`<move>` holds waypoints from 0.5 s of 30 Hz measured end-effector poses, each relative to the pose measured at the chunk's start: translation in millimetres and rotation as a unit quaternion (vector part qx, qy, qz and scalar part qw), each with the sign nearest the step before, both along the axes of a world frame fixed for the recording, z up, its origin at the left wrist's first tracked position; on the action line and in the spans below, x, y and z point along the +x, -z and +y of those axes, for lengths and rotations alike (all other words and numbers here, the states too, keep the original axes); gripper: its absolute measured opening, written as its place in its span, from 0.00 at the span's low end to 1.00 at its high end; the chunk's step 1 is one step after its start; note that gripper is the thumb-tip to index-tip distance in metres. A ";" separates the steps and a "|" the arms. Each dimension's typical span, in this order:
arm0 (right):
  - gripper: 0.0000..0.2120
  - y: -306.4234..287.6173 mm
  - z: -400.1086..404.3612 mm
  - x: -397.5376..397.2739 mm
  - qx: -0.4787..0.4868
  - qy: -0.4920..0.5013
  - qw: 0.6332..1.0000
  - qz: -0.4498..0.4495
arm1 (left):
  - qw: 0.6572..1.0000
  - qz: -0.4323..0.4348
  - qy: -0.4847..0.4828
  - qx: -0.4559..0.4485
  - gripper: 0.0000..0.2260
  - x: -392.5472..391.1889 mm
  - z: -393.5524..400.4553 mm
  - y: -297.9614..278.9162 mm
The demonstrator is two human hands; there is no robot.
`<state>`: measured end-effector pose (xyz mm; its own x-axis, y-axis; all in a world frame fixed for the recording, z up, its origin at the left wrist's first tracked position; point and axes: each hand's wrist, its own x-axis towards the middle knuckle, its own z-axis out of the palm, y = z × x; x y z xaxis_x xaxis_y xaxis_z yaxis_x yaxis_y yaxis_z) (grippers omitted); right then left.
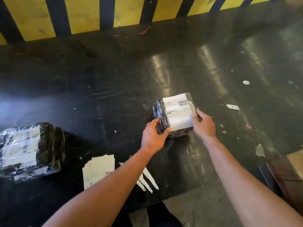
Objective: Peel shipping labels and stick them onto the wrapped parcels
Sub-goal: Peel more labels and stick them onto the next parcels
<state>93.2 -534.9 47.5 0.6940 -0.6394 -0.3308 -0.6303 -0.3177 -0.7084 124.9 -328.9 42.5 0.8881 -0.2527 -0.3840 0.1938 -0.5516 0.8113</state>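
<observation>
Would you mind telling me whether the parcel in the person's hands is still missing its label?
No, a white label already lies on the parcel held between both hands.

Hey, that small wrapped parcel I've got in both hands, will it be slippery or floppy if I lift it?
The small wrapped parcel looks glossy where its film shows, so probably a bit slippery. It holds a blocky shape between the left hand and right hand, so likely fairly stiff. The label lies flat and may give better grip.
</observation>
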 end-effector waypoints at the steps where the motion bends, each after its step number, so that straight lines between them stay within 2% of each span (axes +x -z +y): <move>1: 0.27 1.2 2.2 -2.3 -0.049 -0.016 0.999 0.001 | 1.000 0.002 0.001 0.001 0.31 -1.0 6.8 1.1; 3: 0.27 0.6 12.8 -8.5 -0.165 -0.030 0.985 -0.040 | 1.000 0.003 -0.003 0.003 0.30 -3.6 26.2 2.9; 5: 0.24 -4.1 29.7 -15.0 -0.255 -0.044 0.960 -0.110 | 1.000 -0.002 -0.008 0.013 0.25 -8.4 52.4 3.6; 7: 0.20 -6.2 52.5 -21.9 -0.286 -0.080 0.940 -0.170 | 0.999 -0.004 -0.028 0.022 0.20 -16.5 84.1 3.6; 10: 0.16 -2.8 96.9 -35.6 -0.215 -0.157 0.942 -0.205 | 0.996 0.005 -0.084 0.033 0.15 -36.3 137.2 4.4; 13: 0.12 9.5 147.1 -51.4 -0.100 -0.247 0.949 -0.169 | 0.987 0.011 -0.151 0.058 0.13 -61.3 191.6 9.4; 15: 0.07 20.3 180.0 -60.4 -0.064 -0.292 0.945 -0.137 | 0.974 0.021 -0.211 0.078 0.11 -78.6 225.9 15.1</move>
